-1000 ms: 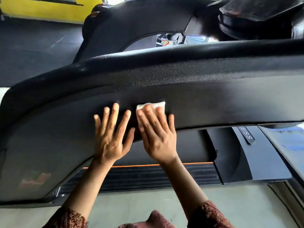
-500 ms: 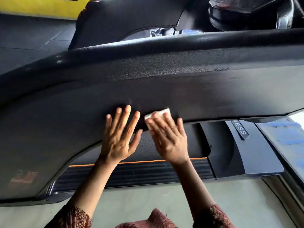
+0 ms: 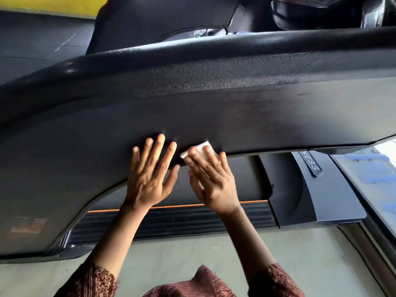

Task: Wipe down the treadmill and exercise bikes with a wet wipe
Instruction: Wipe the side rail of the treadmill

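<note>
**Wipe (image 3: 203, 146) pressed on treadmill cover (image 3: 235, 116)**

White and folded, the wipe lies flat against the lower edge of the curved black treadmill cover, one corner showing past the fingertips. The right hand (image 3: 214, 181) presses it there with straight fingers; its grip is wide, not curled round the wipe. The left hand (image 3: 147, 179) rests just beside it on the same surface, palm down, fingers spread, its grip wide and holding nothing. Below the cover runs a ribbed side rail (image 3: 192, 221) edged with an orange stripe, and beneath that the pale floor (image 3: 192, 251). Patterned sleeves (image 3: 92, 281) cover both arms near the elbows.
</note>
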### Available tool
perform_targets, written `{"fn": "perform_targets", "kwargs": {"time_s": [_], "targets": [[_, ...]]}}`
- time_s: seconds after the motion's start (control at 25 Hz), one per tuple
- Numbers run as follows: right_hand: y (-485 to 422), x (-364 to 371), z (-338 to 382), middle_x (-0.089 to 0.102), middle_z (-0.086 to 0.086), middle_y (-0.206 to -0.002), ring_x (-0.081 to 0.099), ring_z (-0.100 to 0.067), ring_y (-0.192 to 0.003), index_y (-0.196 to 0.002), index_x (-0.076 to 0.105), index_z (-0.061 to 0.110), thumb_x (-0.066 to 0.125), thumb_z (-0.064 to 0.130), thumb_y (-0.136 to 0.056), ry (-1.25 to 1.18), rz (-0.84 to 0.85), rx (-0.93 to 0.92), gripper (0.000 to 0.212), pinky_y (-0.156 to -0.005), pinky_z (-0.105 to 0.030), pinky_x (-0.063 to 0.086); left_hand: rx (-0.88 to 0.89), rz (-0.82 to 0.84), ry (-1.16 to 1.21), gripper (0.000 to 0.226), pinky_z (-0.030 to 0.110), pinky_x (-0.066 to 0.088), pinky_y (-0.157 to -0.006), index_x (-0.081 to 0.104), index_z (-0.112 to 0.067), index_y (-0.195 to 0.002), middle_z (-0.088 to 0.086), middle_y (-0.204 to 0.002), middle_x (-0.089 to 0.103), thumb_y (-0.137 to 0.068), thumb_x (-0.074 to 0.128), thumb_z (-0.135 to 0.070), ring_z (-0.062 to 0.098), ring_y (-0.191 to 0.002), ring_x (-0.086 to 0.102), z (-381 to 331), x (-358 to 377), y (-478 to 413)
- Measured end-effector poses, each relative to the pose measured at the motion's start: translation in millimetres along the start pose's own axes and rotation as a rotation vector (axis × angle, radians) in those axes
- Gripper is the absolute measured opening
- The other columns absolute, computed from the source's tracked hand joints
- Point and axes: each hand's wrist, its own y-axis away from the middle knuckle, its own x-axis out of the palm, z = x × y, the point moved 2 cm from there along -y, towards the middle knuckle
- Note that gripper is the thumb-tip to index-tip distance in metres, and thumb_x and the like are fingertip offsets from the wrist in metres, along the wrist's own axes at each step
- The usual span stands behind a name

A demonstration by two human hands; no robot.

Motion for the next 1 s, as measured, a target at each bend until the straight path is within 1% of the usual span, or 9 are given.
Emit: {"fn": "perform_targets", "kwargs": {"time_s": [0.08,0.2,0.4,0.6,0.68,0.76,0.88,0.92,1.0], "targets": [[4,-11,-14,0.052,-0.002,-0.134,0.036,-0.020,-0.139,-0.126,0.055,0.013,0.058,0.013,-0.091,0.096,-0.022,-0.003,0.035,-0.112,-0.039,0.027,-0.009,0.006,-0.020,0.064,0.039,0.005,-0.119,0.015,-0.020,-0.153,0.000,-0.161,0.002,-0.097,0.044,-0.032,0.019,-0.148,0.006,10,-4,11],[9,-17,-22,0.053,-0.007,-0.130,0.030,-0.022,-0.142,-0.124,0.056,0.008,0.052,0.015,-0.094,0.136,-0.067,0.021,0.031,-0.115,-0.039,0.022,-0.070,0.018,-0.047,0.066,0.039,0.006,-0.119,0.015,-0.021,-0.153,0.000,-0.161,0.003,-0.096,0.047,-0.032,0.020,-0.148,0.007,27,-13,31],[-10,31,31,0.053,-0.004,-0.134,0.043,-0.023,-0.134,-0.122,0.063,0.005,0.061,0.008,-0.087,-0.057,0.092,-0.178,0.035,-0.107,-0.033,0.030,-0.159,0.030,-0.107,0.069,0.039,0.009,-0.118,0.016,-0.021,-0.152,0.001,-0.161,0.004,-0.093,0.050,-0.030,0.020,-0.148,0.008,56,-30,64],[-16,78,89,0.044,0.003,-0.144,0.039,-0.012,-0.135,-0.133,0.056,0.011,0.057,0.013,-0.089,0.072,0.299,-0.357,0.044,-0.115,-0.032,0.020,-0.225,0.069,-0.132,0.064,0.040,0.010,-0.117,0.015,-0.021,-0.153,0.001,-0.161,0.002,-0.097,0.045,-0.032,0.020,-0.148,0.007,96,-49,95],[-29,82,101,0.045,0.006,-0.145,0.039,-0.009,-0.135,-0.137,0.052,0.016,0.055,0.016,-0.091,0.125,0.321,-0.426,0.046,-0.114,-0.032,0.019,-0.260,0.070,-0.151,0.063,0.040,0.009,-0.118,0.014,-0.020,-0.153,0.001,-0.161,0.001,-0.099,0.043,-0.033,0.020,-0.148,0.006,112,-56,103],[-54,71,95,0.043,0.008,-0.146,0.036,-0.009,-0.137,-0.139,0.049,0.023,0.051,0.018,-0.093,0.198,0.213,-0.334,0.046,-0.112,-0.033,0.018,-0.274,0.052,-0.168,0.065,0.040,0.009,-0.118,0.012,-0.019,-0.153,0.001,-0.161,0.000,-0.098,0.044,-0.035,0.020,-0.148,0.005,126,-62,104],[-69,50,76,0.037,-0.001,-0.149,0.022,-0.019,-0.139,-0.143,0.036,0.022,0.042,0.025,-0.099,0.290,-0.028,0.084,0.045,-0.116,-0.039,0.006,-0.245,0.019,-0.161,0.067,0.040,0.008,-0.118,0.012,-0.017,-0.153,0.001,-0.161,0.000,-0.098,0.046,-0.036,0.020,-0.148,0.006,136,-63,95],[-62,50,77,0.034,-0.005,-0.147,0.019,-0.022,-0.139,-0.142,0.032,0.020,0.039,0.026,-0.100,0.286,-0.045,0.165,0.043,-0.115,-0.042,0.008,-0.232,0.006,-0.151,0.066,0.040,0.008,-0.119,0.012,-0.017,-0.153,0.001,-0.161,0.000,-0.099,0.045,-0.036,0.020,-0.148,0.005,135,-63,90],[-39,69,98,0.037,-0.003,-0.149,0.022,-0.020,-0.138,-0.141,0.037,0.017,0.040,0.024,-0.099,0.216,0.085,0.080,0.043,-0.110,-0.044,0.020,-0.205,-0.003,-0.114,0.065,0.040,0.008,-0.118,0.011,-0.017,-0.153,0.001,-0.161,-0.001,-0.100,0.043,-0.037,0.020,-0.148,0.004,132,-60,83]]}}
